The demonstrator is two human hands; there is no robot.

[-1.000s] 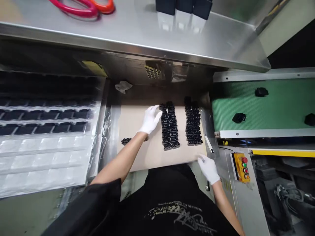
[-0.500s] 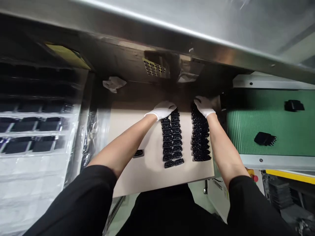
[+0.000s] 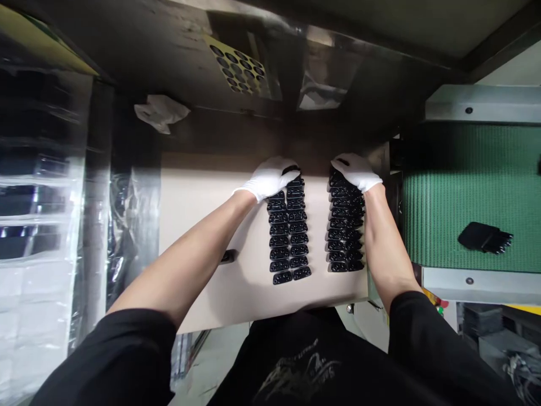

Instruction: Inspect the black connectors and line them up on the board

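The gloved left hand [image 3: 274,177] curls over the far end of one double row of black plastic parts [image 3: 298,238], the rest lying nearside; the gloved right hand [image 3: 354,169] covers a second double row's [image 3: 338,234] far end, though whether either clamps a part I cannot tell

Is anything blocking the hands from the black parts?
Nothing visible: the left hand is at the far end of the left rows, the right hand at the far end of the right rows.

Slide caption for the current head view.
Gloved left hand and right hand at the far ends of two double rows of black parts; green conveyor at right.
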